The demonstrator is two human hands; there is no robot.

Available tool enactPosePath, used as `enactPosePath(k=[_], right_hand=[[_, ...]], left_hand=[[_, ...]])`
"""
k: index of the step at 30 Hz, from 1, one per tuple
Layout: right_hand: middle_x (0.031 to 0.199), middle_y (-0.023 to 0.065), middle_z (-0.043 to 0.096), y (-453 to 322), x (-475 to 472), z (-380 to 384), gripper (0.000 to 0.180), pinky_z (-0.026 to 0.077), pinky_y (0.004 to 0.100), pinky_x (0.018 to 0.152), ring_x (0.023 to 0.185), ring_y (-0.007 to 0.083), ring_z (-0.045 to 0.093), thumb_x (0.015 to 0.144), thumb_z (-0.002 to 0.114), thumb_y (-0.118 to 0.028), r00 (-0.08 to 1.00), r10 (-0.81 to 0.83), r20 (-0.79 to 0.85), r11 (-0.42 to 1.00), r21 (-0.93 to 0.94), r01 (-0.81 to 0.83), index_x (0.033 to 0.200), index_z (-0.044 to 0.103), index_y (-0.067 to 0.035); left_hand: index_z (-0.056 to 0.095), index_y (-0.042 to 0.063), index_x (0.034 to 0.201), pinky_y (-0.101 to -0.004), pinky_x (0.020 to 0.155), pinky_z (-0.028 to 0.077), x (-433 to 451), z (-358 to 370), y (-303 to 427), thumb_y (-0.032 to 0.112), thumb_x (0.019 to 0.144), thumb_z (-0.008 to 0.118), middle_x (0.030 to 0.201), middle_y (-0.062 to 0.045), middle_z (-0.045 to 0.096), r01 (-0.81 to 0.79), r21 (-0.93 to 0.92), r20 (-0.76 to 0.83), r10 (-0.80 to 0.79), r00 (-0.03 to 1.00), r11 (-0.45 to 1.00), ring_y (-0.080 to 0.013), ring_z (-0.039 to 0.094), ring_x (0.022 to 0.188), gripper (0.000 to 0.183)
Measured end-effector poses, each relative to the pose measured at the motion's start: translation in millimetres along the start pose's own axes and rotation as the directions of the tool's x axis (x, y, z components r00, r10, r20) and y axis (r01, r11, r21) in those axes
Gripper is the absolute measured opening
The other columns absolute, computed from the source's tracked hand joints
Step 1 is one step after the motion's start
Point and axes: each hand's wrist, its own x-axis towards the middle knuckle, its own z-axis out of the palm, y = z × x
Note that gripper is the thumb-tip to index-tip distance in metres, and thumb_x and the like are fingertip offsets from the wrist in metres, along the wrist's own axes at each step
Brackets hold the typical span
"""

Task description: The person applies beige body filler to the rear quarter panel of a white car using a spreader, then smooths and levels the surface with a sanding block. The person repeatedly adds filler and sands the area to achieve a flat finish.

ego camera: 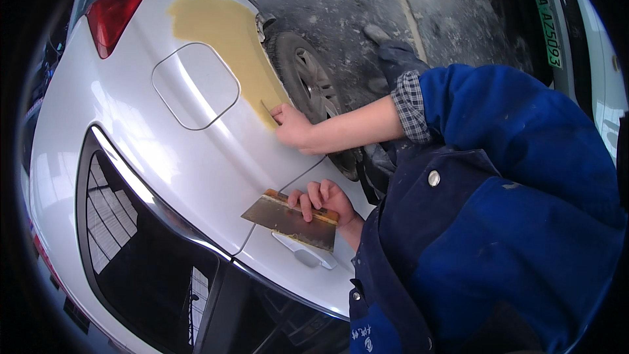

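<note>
My right hand (294, 129) pinches a thin spreader blade (266, 107), seen almost edge-on, at the lower end of a tan body-filler patch (216, 19). The patch spreads over a white car's rear quarter panel (162, 142), along the wheel arch and up towards the tail. In my left hand (328, 200) is a wide putty knife with an orange-brown handle and a metal blade (290, 219). Yellowish filler clings to the blade's edge. The knife is over the rear door, partly covering the door handle (304, 250).
Between the patch and the side window (147, 236) lies the closed fuel flap (196, 86). A red taillight (113, 22) marks the car's rear corner. The rear wheel (312, 78) is beside my right forearm. Behind me stands another vehicle (580, 34) on the stained concrete floor (324, 0).
</note>
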Motion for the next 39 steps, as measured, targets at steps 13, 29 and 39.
enactPosePath(k=[13,29,39], right_hand=[[0.108,0.0106,0.07,-85.1,-158.5,-106.6,0.051,0.051,0.0274,0.091,0.098,0.0133,0.067,0.097,0.048,0.005,0.75,-0.387,0.537,0.922,0.245,0.3,0.147,0.045,-0.004],[0.126,0.0129,0.07,-55.2,42.8,-114.5,0.049,0.05,0.0419,0.101,0.114,0.0346,0.066,0.086,0.05,0.007,0.533,-0.791,0.301,0.35,-0.494,0.796,0.129,0.068,-0.008],[0.138,0.0,0.065,3.0,65.2,-61.6,0.055,0.036,0.0454,0.11,0.129,0.0266,0.056,0.086,0.057,0.004,0.277,-0.827,0.489,0.08,-0.386,0.919,0.136,0.064,-0.016]], left_hand=[[0.052,0.006,0.134,-0.0371,0.086,0.047,-1.7,-16.9,3.9,0.039,0.107,0.043,0.121,-0.01,0.063,-0.185,0.523,-0.204,0.332,0.921,0.832,-0.0206,0.056,0.095,0.043],[0.062,0.009,0.118,-0.0311,0.073,0.031,-2.4,-13.2,-11.5,0.026,0.096,0.063,0.084,0.006,0.069,-0.291,0.004,-0.052,0.291,0.955,0.957,-0.0116,0.047,0.076,0.029],[0.064,0.013,0.11,-0.0278,0.072,0.03,-29.0,-8.7,-18.1,0.024,0.093,0.066,0.071,0.012,0.066,-0.167,-0.136,-0.087,0.156,0.984,0.976,-0.0082,0.047,0.073,0.02]])
